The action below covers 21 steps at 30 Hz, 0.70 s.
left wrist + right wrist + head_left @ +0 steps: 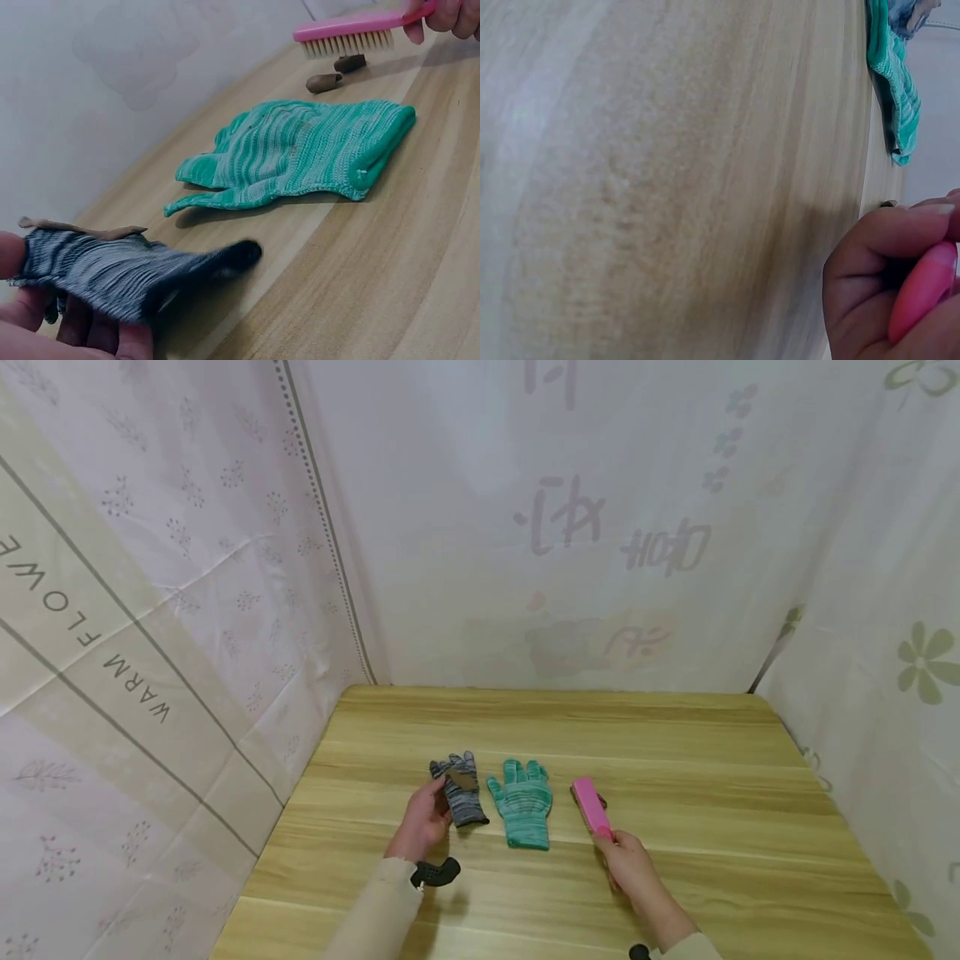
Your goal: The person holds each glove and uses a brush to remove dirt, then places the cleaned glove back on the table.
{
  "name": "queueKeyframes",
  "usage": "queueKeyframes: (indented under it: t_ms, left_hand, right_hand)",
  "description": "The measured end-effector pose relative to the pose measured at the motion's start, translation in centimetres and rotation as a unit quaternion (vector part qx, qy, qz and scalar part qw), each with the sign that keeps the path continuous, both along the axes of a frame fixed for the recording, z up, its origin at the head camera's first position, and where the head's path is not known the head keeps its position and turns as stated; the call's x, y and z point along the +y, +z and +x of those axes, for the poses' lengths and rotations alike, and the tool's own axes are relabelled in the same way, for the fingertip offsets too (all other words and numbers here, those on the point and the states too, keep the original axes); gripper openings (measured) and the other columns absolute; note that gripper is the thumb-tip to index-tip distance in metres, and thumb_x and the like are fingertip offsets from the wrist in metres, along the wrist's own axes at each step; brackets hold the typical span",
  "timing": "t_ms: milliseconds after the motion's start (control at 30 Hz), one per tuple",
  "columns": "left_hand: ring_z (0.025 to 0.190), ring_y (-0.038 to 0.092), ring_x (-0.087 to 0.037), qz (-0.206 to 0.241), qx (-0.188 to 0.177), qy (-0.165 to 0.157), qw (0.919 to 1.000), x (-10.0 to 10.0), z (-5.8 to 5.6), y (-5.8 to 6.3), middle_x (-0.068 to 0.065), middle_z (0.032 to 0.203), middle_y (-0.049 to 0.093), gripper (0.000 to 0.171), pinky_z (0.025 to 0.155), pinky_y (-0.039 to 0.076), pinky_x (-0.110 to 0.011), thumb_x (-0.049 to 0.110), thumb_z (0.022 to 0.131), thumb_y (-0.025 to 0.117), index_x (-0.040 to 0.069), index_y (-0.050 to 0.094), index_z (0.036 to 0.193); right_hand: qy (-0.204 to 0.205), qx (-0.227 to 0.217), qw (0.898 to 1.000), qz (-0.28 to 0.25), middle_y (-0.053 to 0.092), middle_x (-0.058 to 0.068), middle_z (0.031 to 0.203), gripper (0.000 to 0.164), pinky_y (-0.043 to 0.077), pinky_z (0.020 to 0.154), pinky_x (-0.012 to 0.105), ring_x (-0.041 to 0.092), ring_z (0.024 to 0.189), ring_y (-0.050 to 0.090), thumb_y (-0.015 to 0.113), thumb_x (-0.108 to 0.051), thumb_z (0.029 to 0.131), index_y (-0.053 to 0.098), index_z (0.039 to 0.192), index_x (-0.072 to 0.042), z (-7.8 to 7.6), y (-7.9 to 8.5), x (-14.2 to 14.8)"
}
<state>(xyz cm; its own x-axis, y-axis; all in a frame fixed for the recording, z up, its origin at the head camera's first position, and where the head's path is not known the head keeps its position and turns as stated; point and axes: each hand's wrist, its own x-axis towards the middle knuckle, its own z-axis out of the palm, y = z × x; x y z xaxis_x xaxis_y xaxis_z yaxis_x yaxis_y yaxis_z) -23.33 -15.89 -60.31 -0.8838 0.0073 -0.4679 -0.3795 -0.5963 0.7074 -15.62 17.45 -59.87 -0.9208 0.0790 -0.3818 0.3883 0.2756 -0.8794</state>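
My left hand (424,820) pinches a black-and-grey striped knit glove (467,806) by its side, thumb above and fingers beneath. In the left wrist view the glove's dark cuff (244,256) is lifted off the table. A flat brown piece (462,780) lies on top of that glove; its kind is unclear. Beside it a green-and-white knit glove (527,806) lies flat. My right hand (632,867) grips the handle of a pink brush (591,806). The brush's pale bristles (349,43) face down above the table, to the right of the green glove.
Two small brown curled pieces, one nearer (324,82) and one farther (350,63), lie on the table near the brush. Under everything is a wood-grain table (690,760). Patterned cloth (480,568) hangs behind it and on both sides.
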Motion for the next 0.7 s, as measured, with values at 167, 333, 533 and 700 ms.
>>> queueKeyframes:
  t_ms: [167, 333, 533, 700]
  left_hand:
    - [0.09, 0.054, -0.007, 0.076, 0.004, -0.034, 0.9965, -0.3, 0.5, 0.4, 0.007, 0.101, 0.059, 0.022, 0.082, 0.044, -0.024, 0.031, 0.109, 0.039, 0.013, 0.047, 0.119]
    - [0.098, 0.055, -0.007, 0.102, 0.038, -0.078, 0.991, -0.4, 0.9, 0.7, 0.01, 0.107, 0.06, 0.024, 0.09, 0.044, -0.024, 0.033, 0.11, 0.032, 0.018, 0.048, 0.119]
    - [0.107, 0.059, -0.01, 0.152, 0.068, -0.151, 0.9744, 0.0, 1.1, 0.2, 0.004, 0.118, 0.061, 0.035, 0.095, 0.051, -0.027, 0.04, 0.11, 0.035, 0.016, 0.042, 0.135]
    - [0.1, 0.061, -0.008, 0.139, 0.11, -0.19, 0.9656, 0.9, 1.3, -0.5, 0.006, 0.113, 0.063, 0.029, 0.086, 0.054, -0.025, 0.036, 0.112, 0.031, 0.017, 0.048, 0.125]
  right_hand:
    - [0.002, 0.005, 1.0, 0.0, 0.04, -0.004, 0.06, 0.034, 0.033, 0.041, 0.023, 0.009, 0.045, 0.036, 0.049, -0.024, 0.106, 0.057, 0.113, 0.008, 0.0, 0.2, -0.1]
    - [0.004, 0.01, 1.0, -0.007, 0.039, -0.005, 0.058, 0.034, 0.033, 0.041, 0.023, 0.009, 0.045, 0.036, 0.048, -0.022, 0.106, 0.056, 0.115, 0.009, -0.1, 0.2, -0.3]
    - [0.004, 0.009, 1.0, -0.014, 0.04, -0.004, 0.059, 0.032, 0.034, 0.042, 0.023, 0.008, 0.045, 0.035, 0.049, -0.021, 0.105, 0.057, 0.112, 0.009, -0.2, 0.1, -0.6]
    - [0.007, 0.009, 1.0, -0.021, 0.039, -0.005, 0.058, 0.032, 0.033, 0.042, 0.023, 0.008, 0.045, 0.034, 0.049, -0.021, 0.106, 0.057, 0.113, 0.008, -0.3, 0.1, -0.7]
